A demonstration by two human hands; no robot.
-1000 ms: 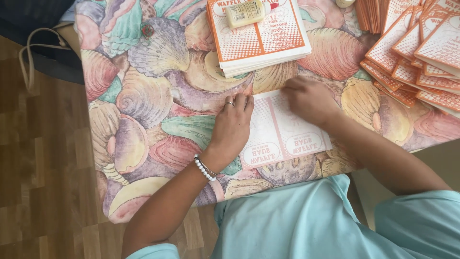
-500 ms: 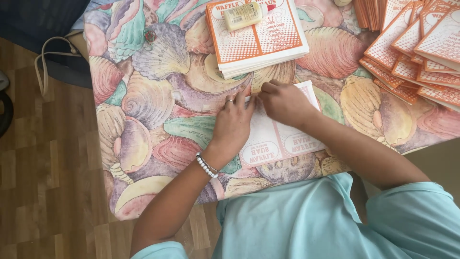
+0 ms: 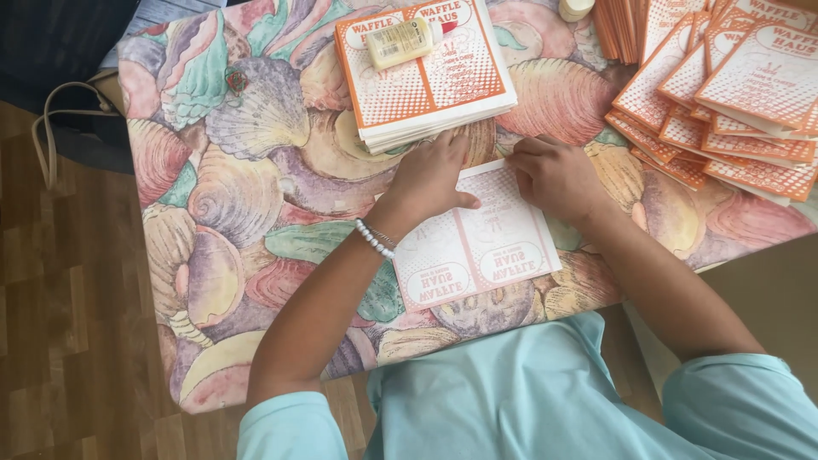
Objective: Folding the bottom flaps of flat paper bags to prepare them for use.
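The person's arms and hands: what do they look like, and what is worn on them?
Both arms are bare from short light-blue sleeves downward. The left hand has a white bead bracelet with a thin chain at the wrist. The right hand shows no bracelet or watch. No gloves; any ring is too small to tell.

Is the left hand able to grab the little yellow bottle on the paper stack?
Probably yes. The left hand rests on the flat sheet, right beside the stack. The bottle lies on top, uncovered, with nothing between them.
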